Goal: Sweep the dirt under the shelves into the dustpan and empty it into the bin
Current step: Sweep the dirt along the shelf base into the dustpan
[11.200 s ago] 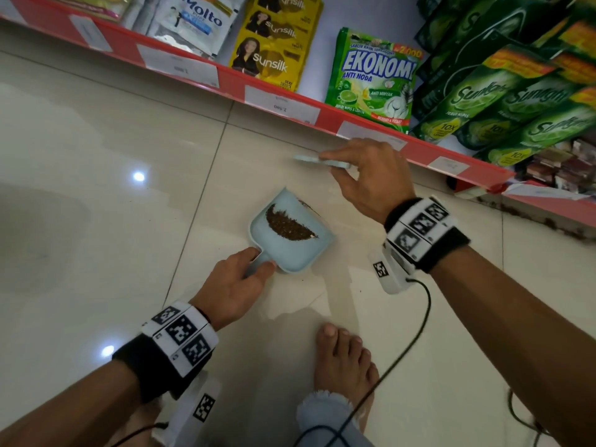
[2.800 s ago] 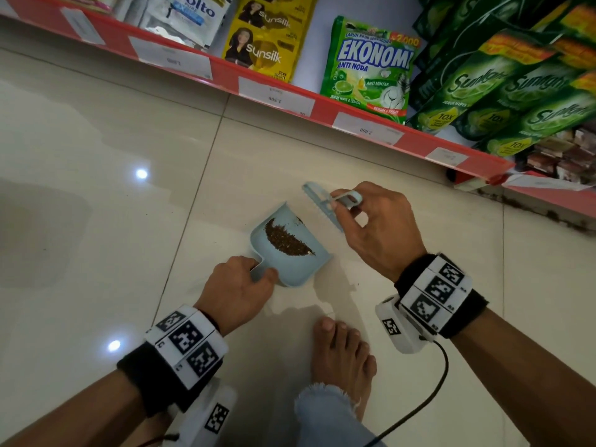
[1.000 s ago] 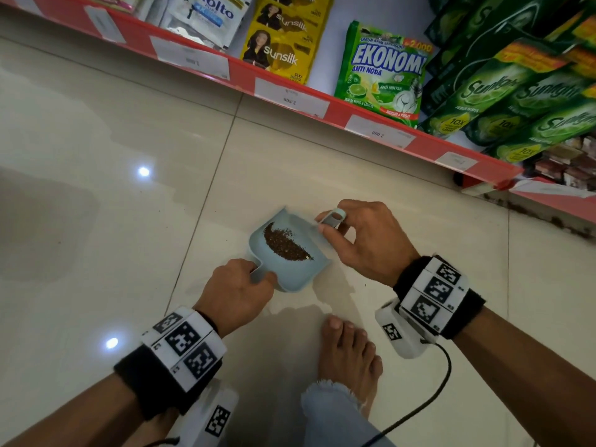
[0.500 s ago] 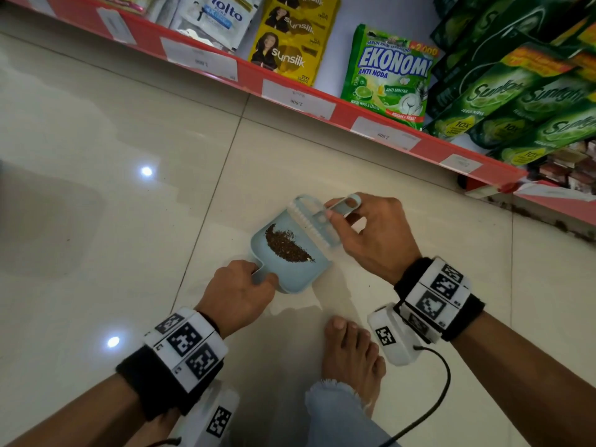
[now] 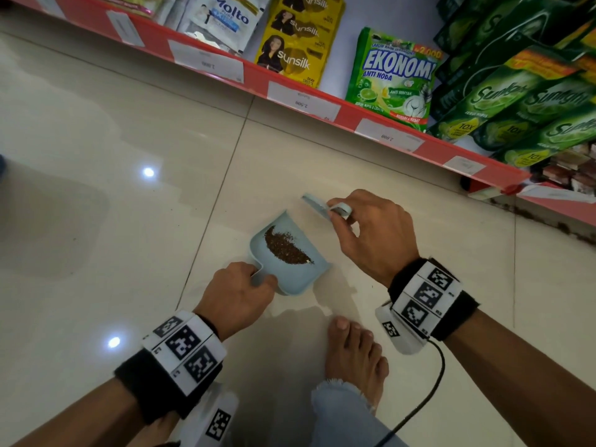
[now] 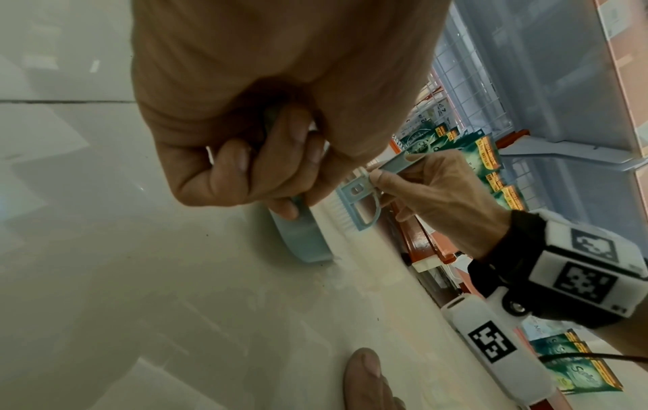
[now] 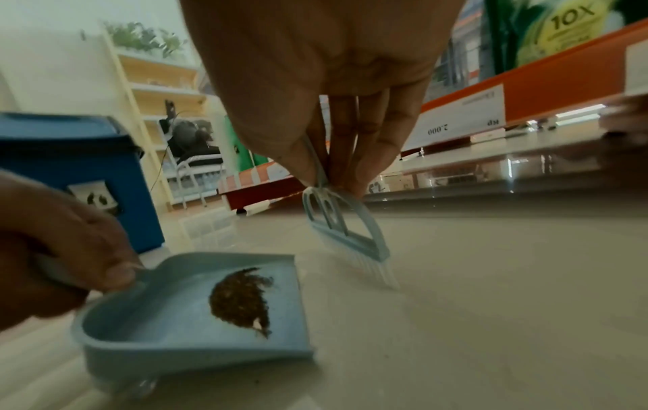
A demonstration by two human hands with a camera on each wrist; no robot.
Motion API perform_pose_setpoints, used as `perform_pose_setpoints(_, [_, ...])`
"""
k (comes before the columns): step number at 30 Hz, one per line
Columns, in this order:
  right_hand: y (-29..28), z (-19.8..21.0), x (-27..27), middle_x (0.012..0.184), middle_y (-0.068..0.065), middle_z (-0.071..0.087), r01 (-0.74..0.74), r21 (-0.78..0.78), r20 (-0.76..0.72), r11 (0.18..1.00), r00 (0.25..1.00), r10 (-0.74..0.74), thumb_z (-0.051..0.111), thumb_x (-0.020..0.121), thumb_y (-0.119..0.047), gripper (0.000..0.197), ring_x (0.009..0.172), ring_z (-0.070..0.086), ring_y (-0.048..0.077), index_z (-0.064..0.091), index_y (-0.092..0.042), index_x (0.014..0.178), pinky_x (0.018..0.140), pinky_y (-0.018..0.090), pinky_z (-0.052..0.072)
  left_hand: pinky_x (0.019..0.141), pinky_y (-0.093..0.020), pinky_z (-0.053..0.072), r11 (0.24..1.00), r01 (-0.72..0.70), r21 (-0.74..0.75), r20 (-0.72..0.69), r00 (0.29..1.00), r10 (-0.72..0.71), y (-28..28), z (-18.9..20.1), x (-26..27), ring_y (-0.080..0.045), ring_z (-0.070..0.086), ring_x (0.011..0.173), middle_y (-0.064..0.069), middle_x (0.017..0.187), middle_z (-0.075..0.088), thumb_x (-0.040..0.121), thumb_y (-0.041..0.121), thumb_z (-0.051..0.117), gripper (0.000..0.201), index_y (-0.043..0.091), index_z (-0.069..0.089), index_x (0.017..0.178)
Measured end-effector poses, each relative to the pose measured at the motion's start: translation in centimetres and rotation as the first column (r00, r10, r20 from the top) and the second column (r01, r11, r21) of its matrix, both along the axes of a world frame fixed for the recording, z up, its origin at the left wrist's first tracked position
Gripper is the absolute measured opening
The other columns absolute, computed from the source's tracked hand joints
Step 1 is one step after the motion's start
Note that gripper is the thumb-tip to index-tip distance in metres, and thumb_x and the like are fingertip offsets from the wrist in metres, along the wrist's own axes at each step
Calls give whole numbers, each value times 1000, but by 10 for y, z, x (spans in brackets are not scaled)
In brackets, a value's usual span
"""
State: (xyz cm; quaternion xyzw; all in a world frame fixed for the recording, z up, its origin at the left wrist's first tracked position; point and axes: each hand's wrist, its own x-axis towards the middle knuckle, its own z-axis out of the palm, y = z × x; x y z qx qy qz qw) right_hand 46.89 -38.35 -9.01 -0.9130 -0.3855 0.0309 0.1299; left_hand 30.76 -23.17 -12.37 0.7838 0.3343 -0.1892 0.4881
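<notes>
The left hand [image 5: 237,295] grips the handle of the pale blue dustpan [image 5: 298,275], fingers curled round it. The dustpan rests on the tiled floor [image 5: 96,124], its open lip pointing toward the far shelf [image 5: 345,112]. A crescent of dark brown dirt [image 5: 285,245] lies inside the pan, across its middle.

The right hand [image 5: 374,233] pinches the handle of a small pale blue brush [image 5: 317,204] between thumb and fingers. The brush sits just beyond the far right corner of the dustpan, apart from the dirt. In the right wrist view the bristles [image 7: 371,270] point down at the floor beside the pan's lip; whether they touch the tile appears likely but cannot be confirmed.

A blue bin [image 7: 75,177] with a white label stands on the floor beyond the dustpan, to the left in the right wrist view.

The red-edged shelf carries price tags and packets: Molto [image 5: 222,17], Sunsilk [image 5: 293,43], Ekonomi [image 5: 395,75] and green Sunlight pouches [image 5: 522,101] to the right. A bare foot [image 5: 353,356] stands on the floor near the pan, between the two forearms.
</notes>
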Motion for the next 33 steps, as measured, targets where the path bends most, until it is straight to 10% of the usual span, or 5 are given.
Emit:
perform_pose_setpoints(6, [5,-1,-2,83,-5,70,-30,145,-358,989,930,81,60,94,-33,22,70,64,12,76,-19,98,66,40,55,51,-25,31,1000,5,2,-9,1000,-5,1,-1,-2,-12,43,55,2,57,45,94,32,59,45,17,39,56])
perform_pose_setpoints(12, [6,4,8,82,-6,63,13,-53,-9,999,1000,-14,52,96,-34,24,70,61,21,71,-21,94,59,34,51,52,-26,31,1000,-2,2,-12,1000,2,2,-1,-4,-14,44,56,2,57,46,93,31,59,45,17,40,56])
perform_pose_setpoints(18, [8,-1,-5,84,-7,71,-1,151,-368,989,928,57,60,94,-34,22,70,65,10,76,-19,96,66,39,56,53,-26,32,1000,6,6,-16,1000,-6,3,-2,-5,-14,45,57,2,58,47,94,32,58,44,19,41,56])
perform_pose_setpoints(24, [9,3,3,84,-6,64,-1,-21,-25,1000,1000,0,53,95,-32,20,73,61,20,71,-25,97,61,35,51,55,-27,33,1000,6,2,0,1000,-6,3,-3,-5,-16,45,58,1,57,47,95,31,58,44,16,41,57])
perform_pose_setpoints(33, [9,2,3,81,-7,67,32,86,-181,996,983,-16,55,94,-39,25,70,63,16,73,-22,92,62,37,53,57,-28,34,1000,-4,4,-8,1000,4,4,-5,-6,-19,46,57,0,56,46,92,36,58,45,11,43,58])
